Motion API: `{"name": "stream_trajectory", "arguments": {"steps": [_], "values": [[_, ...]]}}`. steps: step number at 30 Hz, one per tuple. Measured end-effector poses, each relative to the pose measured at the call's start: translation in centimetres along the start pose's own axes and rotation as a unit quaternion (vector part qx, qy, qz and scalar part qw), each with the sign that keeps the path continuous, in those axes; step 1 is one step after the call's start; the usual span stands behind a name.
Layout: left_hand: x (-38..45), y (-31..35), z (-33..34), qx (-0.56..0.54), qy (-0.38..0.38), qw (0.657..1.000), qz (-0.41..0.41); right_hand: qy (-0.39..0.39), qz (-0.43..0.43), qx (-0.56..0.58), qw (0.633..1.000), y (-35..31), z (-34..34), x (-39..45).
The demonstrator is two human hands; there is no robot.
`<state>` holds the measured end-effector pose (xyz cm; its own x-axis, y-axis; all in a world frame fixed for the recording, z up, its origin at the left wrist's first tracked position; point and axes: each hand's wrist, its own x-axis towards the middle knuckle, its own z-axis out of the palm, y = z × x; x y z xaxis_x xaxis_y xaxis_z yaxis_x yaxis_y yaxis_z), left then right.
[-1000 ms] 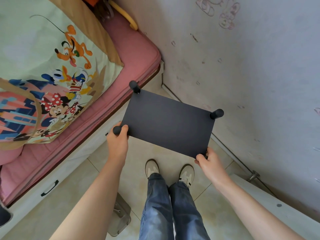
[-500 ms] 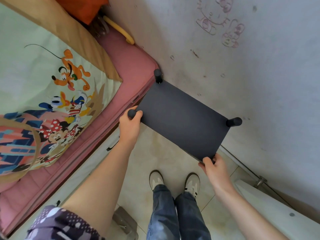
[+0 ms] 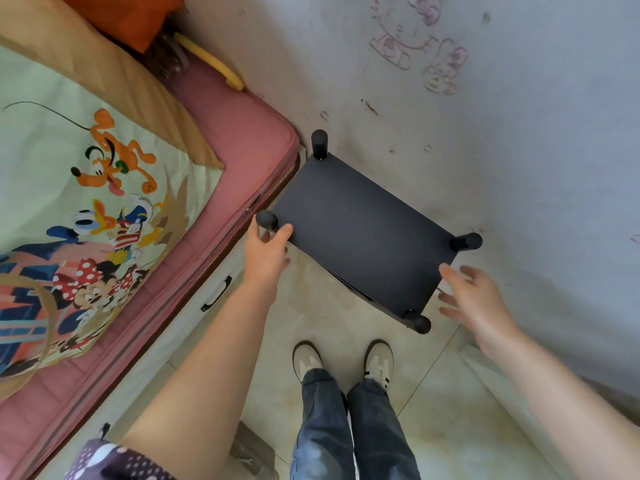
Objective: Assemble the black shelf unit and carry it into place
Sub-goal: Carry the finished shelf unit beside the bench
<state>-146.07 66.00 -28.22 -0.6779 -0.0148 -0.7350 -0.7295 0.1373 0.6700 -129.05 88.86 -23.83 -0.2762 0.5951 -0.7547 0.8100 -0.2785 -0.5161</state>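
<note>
Head view: shelf unit hides its legs; both hands spread, left hand touching, right hand blurred.

A bed with a pink mattress occupies the left side. A cartoon-printed blanket lies on it. A white drawer front with a black handle sits below the mattress. The grey wall bears faint pink drawings. The floor is pale tile.
</note>
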Motion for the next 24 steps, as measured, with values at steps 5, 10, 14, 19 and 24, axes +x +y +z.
{"name": "stream_trajectory", "arguments": {"steps": [5, 10, 14, 19, 24], "values": [[-1.7, -0.8, 1.1, -0.146, -0.11, 0.969, -0.164, 0.007, -0.048, 0.043, 0.998, -3.5, -0.3, 2.9], [-2.5, -1.2, 2.6, -0.182, -0.108, 0.972, -0.106, 0.025, -0.073, 0.034, 0.996, -3.6, -0.5, 4.5], [-2.6, -0.8, 3.8, -0.167, -0.122, 0.973, -0.101, 0.048, -0.097, 0.036, 0.993, -2.6, -1.5, 5.0], [-2.6, -0.7, 4.7, -0.186, -0.14, 0.966, -0.11, 0.057, -0.089, 0.057, 0.993, -2.9, -2.3, 5.4], [-2.5, -1.6, 4.6, -0.19, -0.135, 0.965, -0.124, 0.057, -0.069, 0.095, 0.991, -3.3, -2.2, 5.3]]}}
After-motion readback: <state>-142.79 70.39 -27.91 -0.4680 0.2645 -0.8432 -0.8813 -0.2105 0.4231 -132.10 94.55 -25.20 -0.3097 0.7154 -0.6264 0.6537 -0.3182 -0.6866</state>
